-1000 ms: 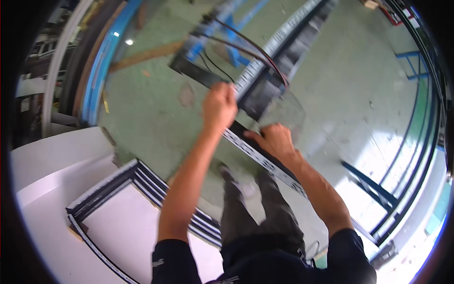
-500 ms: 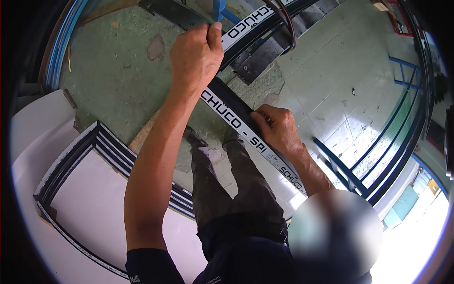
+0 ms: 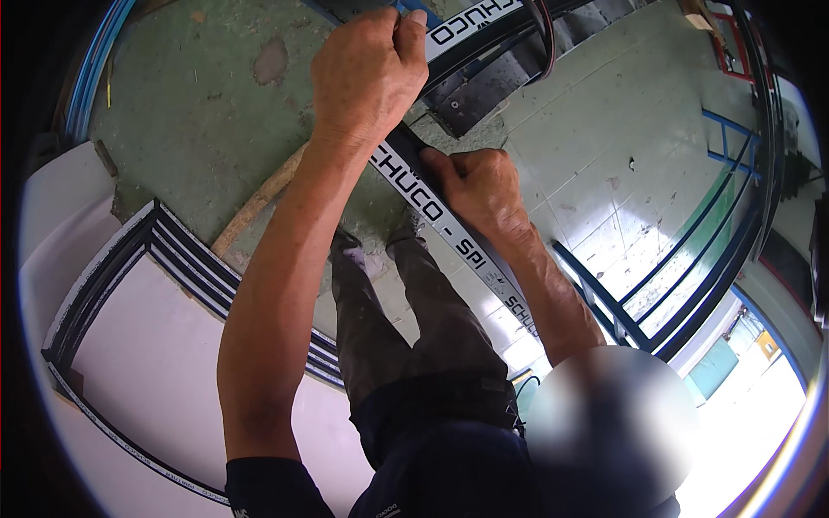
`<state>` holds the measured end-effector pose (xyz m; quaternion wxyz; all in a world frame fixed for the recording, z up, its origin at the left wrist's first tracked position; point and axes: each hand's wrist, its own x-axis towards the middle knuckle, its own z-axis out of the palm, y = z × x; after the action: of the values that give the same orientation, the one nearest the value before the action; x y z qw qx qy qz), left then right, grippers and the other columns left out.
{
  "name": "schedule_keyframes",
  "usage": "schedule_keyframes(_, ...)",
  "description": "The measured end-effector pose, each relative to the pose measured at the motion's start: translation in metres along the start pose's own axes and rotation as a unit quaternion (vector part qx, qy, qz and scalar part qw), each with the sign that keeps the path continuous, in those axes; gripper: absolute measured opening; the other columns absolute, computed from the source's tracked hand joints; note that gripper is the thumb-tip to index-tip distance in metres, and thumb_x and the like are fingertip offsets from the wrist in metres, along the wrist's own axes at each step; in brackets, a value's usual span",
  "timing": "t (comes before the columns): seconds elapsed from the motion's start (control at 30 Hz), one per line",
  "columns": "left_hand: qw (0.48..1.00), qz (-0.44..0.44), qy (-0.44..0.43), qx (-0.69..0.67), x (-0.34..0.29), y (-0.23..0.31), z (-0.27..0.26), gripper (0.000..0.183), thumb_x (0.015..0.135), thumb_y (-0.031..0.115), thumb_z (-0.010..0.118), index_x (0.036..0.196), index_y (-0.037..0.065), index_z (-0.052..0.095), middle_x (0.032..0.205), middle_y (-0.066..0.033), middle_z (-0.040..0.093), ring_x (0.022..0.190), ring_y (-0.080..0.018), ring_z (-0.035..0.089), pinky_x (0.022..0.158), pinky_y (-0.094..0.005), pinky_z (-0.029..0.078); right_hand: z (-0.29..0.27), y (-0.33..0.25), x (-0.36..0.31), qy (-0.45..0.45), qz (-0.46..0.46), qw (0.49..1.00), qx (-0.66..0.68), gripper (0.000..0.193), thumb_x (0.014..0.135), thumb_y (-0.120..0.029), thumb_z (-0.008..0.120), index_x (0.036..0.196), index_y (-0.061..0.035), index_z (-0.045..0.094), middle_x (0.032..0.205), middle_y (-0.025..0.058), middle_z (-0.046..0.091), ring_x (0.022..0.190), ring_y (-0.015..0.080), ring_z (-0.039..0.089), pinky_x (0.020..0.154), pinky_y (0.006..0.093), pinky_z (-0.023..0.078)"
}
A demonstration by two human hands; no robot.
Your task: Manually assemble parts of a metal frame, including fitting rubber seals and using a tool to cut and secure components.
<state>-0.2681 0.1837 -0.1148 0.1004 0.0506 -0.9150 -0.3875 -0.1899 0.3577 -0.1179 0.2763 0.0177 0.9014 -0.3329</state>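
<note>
A black window-type frame profile with white printed film runs in two bars that meet near my left hand. One bar (image 3: 432, 210) slants down to the right in front of my legs; the other bar (image 3: 479, 26) rises to the upper right. At their corner my left hand (image 3: 367, 73) is closed round the frame, thumb uppermost, hiding the joint and the fingertips. My right hand (image 3: 482, 188) is closed at the black inner side of the slanting bar, its thumb pressed along it and its fingers curled. Whether a thin strip lies under that thumb I cannot tell.
Beneath the frame corner is a dark metal support (image 3: 471, 99). A dark cord loop (image 3: 546, 39) hangs beside it. Another black frame (image 3: 155, 233) lies at the lower left on a pale surface. Blue metal racking (image 3: 626, 306) stands right, above the greenish floor (image 3: 579, 129).
My right hand has slid up along the slanting bar, closer to the corner. My left hand keeps its hold at the corner, while the view has shifted slightly.
</note>
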Motion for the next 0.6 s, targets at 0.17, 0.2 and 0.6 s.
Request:
schedule_keyframes(0.17,0.999,-0.01,0.001,0.037,0.004,-0.001,0.0,0.044,0.104,0.039,0.057,0.082,0.001,0.061,0.066,-0.0188,0.061,0.063,-0.0426,0.058,0.061,-0.0495,0.045,0.004,0.007,0.011,0.014,-0.053,0.998,0.012,0.053,0.095,-0.048,0.068,0.071,-0.0016,0.075,0.062,0.0205,0.065,0.062,0.0413,0.067,0.063,0.0463,0.054)
schedule_keyframes(0.2,1.0,-0.014,-0.001,0.004,0.003,-0.002,0.001,0.046,0.104,0.039,0.055,0.081,0.0,0.058,0.065,-0.0194,0.059,0.062,-0.0424,0.055,0.061,-0.0492,0.044,0.0,0.013,0.01,-0.009,-0.066,0.997,0.049,0.045,0.095,-0.042,0.069,0.078,-0.0007,0.075,0.068,0.0198,0.068,0.066,0.0399,0.069,0.064,0.0455,0.054)
schedule_keyframes(0.6,1.0,-0.007,0.001,0.013,0.003,-0.012,0.004,0.047,0.104,0.039,0.057,0.077,0.001,0.055,0.06,-0.0174,0.053,0.055,-0.038,0.048,0.056,-0.0459,0.041,-0.025,0.078,-0.054,-0.163,0.023,0.957,0.241,0.035,0.105,-0.029,0.06,0.116,0.0026,0.072,0.09,0.0088,0.074,0.079,0.011,0.065,0.072,0.0299,0.053)
